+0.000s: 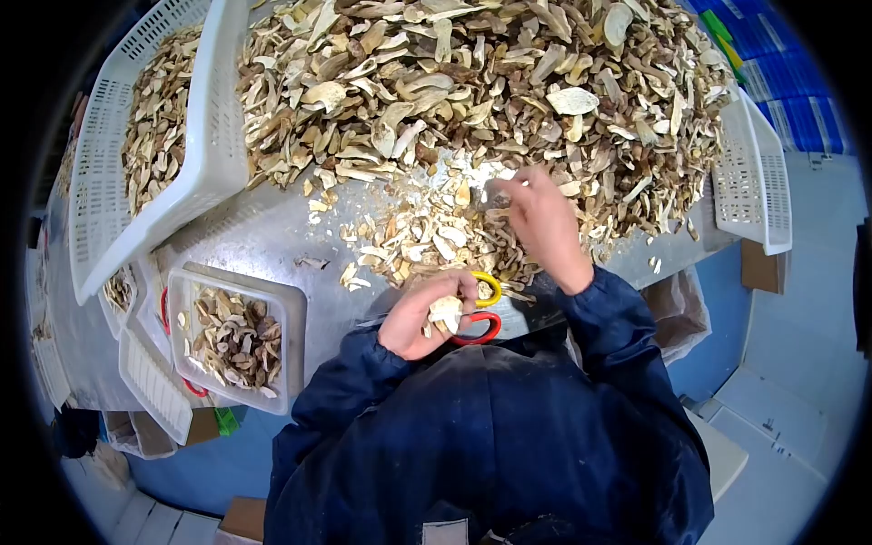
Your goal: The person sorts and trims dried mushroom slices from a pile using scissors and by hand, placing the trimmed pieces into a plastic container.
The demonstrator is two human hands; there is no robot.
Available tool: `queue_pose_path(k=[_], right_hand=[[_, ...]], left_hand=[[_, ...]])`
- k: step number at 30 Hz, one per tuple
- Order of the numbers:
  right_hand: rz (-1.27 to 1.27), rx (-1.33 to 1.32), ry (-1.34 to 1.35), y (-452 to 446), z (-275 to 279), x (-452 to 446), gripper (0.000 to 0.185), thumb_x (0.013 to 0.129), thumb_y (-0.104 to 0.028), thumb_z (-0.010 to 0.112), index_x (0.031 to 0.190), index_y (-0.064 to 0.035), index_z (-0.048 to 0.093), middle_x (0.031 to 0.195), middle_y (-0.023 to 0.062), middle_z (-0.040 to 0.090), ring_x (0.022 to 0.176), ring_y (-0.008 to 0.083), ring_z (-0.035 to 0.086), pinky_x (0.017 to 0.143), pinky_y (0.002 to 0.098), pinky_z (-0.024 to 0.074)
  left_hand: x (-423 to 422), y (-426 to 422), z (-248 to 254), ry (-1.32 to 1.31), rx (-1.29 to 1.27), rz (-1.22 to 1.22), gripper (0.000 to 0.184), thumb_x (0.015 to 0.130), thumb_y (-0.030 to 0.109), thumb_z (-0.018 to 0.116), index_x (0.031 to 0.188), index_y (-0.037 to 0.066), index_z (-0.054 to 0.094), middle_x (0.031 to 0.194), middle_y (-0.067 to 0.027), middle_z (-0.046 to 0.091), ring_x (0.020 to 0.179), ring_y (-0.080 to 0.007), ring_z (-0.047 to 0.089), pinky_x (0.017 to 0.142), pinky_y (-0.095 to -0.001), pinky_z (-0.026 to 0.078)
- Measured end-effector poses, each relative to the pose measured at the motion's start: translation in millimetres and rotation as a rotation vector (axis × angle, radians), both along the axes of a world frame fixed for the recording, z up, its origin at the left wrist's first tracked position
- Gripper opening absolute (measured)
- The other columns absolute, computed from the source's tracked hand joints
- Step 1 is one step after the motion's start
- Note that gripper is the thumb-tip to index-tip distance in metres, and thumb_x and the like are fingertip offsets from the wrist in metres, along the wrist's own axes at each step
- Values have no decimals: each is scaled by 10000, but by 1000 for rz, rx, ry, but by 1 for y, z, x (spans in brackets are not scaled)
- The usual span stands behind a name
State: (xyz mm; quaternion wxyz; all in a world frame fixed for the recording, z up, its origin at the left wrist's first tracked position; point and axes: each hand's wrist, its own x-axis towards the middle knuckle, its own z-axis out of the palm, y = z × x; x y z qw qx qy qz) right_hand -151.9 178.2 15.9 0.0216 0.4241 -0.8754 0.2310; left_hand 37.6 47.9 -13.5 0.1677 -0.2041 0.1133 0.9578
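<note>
My left hand [420, 315] is cupped near the table's front edge, its fingers curled round a few pale dried mushroom slices [445, 313]. Right beside its fingertips are a yellow handle loop [488, 288] and a red handle loop [480, 329], which look like scissors; their blades are hidden. My right hand [545, 227] reaches over the near edge of the large heap of dried mushroom slices [472, 82], thumb and fingers bent together; anything between them is too small to make out. Smaller broken mushroom pieces [427, 238] lie between my hands.
A large white perforated basket [213, 136] holding slices tilts at the left. Below it sits a clear tub [295, 345] of darker pieces. Another white basket [777, 182] stands at the right end of the metal table [245, 232]. Blue stacked items [790, 82] are at far right.
</note>
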Motion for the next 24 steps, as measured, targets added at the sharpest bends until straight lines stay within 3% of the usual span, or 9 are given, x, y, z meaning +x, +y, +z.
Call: queue_pose_path(k=[2,8,11,12,15,16,19,20,24], right_hand=[[108,109,-190,-4,1,18,212,789,-168,655,996,-128,680,798,85,592,735,282,621,631,391,509],[152,74,-229,-23,-23,43,200,813,-218,675,954,-78,651,779,97,611,661,288,613,579,383,483],[68,-7,-481,-18,-7,42,178,817,-178,669,934,-48,636,722,101,598,620,268,589,562,354,467],[62,-39,-535,-15,4,42,145,841,-133,645,921,-13,630,696,79,607,605,184,579,559,307,456],[22,-146,-910,2,24,58,150,871,-137,607,882,10,633,701,125,637,617,210,622,580,318,475],[55,-252,-986,6,23,66,140,896,-109,579,902,10,653,672,119,635,593,155,609,574,288,475],[62,-180,-1030,16,32,76,140,891,-85,568,939,14,653,703,135,644,604,207,634,582,305,488],[74,-159,-952,18,31,79,142,886,-84,570,949,13,654,716,144,646,613,228,640,588,309,493],[178,-121,-695,21,28,79,156,871,-76,576,979,4,655,760,177,648,647,302,650,610,332,510]], left_hand=[[5,4,6,34,-58,-105,175,960,162,460,1039,17,517,948,-68,548,814,-129,557,681,-273,487],[10,9,7,-31,-46,-110,212,963,161,458,1112,19,509,949,-64,539,820,-129,552,698,-272,491],[12,4,-2,-24,-39,-10,255,973,166,478,1196,47,508,1003,-46,568,875,-119,573,704,-254,498],[12,5,-5,-20,-29,28,275,977,169,488,1228,61,510,1028,-37,584,900,-113,584,706,-246,501],[10,6,6,-36,-185,98,326,976,161,502,1286,65,474,1049,-34,582,877,-114,589,691,-243,500],[9,9,9,-45,-223,113,345,965,140,531,1296,64,472,1042,-29,584,846,-106,585,648,-234,483],[9,16,7,4,-495,8,347,950,119,565,1285,64,492,972,-23,593,776,-81,573,587,-220,452],[9,18,5,12,-569,-22,334,938,105,572,1265,59,520,909,-21,588,757,-79,560,526,-198,405],[9,18,0,21,-675,-54,309,948,98,544,1253,49,529,889,-30,581,698,-63,524,491,-185,369]])
